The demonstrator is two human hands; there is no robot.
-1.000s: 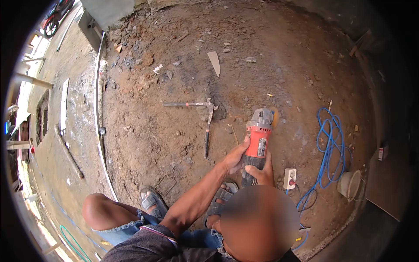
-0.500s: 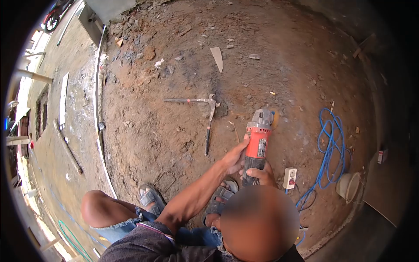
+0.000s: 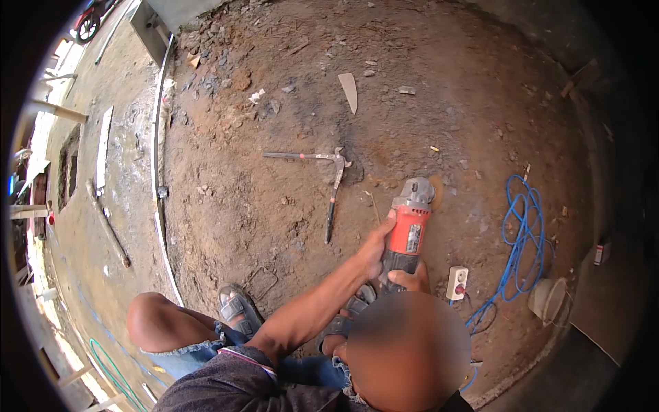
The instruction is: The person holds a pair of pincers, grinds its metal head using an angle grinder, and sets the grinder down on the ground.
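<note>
1. Grips a red-and-black angle grinder with left hand forward and right hand farther back.
2. Has long-handled pincers on the dirt floor, with handles spread.
3. Has a white socket block and looped blue cable on the right.

The ground before me is bare brown earth, rough and lumpy, with broken stones strewn thickest toward its far left. Near the middle lies my pincer-like tool, its two long handles spread about square. Beyond it I see a beige pointed shard. On my right, a white socket block sits near a tangled blue cable. A bent wire loop lies just beside my nearer sandal, and a long pale strip runs down the left.
</note>
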